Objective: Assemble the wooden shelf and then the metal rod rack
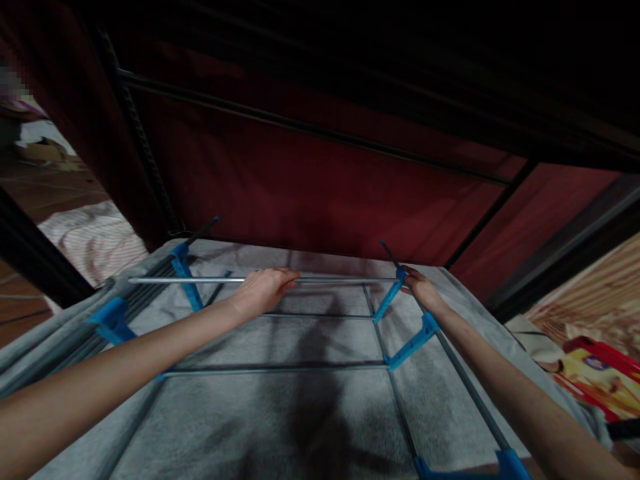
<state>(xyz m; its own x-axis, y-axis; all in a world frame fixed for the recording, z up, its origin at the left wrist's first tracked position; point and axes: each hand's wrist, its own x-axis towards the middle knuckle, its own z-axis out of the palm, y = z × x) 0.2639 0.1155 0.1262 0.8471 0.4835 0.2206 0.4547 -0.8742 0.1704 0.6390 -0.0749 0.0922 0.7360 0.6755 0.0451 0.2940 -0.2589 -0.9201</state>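
A thin metal rod (345, 280) runs crosswise in front of me. My left hand (266, 288) is closed around it near the middle. The rod's left end passes over a blue plastic bracket (186, 277) and sticks out free beyond it. Its right end meets another blue bracket (391, 295), where my right hand (419, 287) pinches at the joint; those fingers are partly hidden. Both brackets belong to a frame of grey tubes (463, 370) lying on a grey cloth. Other crossbars (280, 368) link its two sides nearer to me.
Grey cloth (240, 427) covers the surface under the frame. Dark red fabric (310, 187) with dark bars (320, 133) rises behind it. More grey tubes (145, 293) lie bundled at the left. A red and yellow package (600, 377) is at the right, striped cloth (95, 237) at the left.
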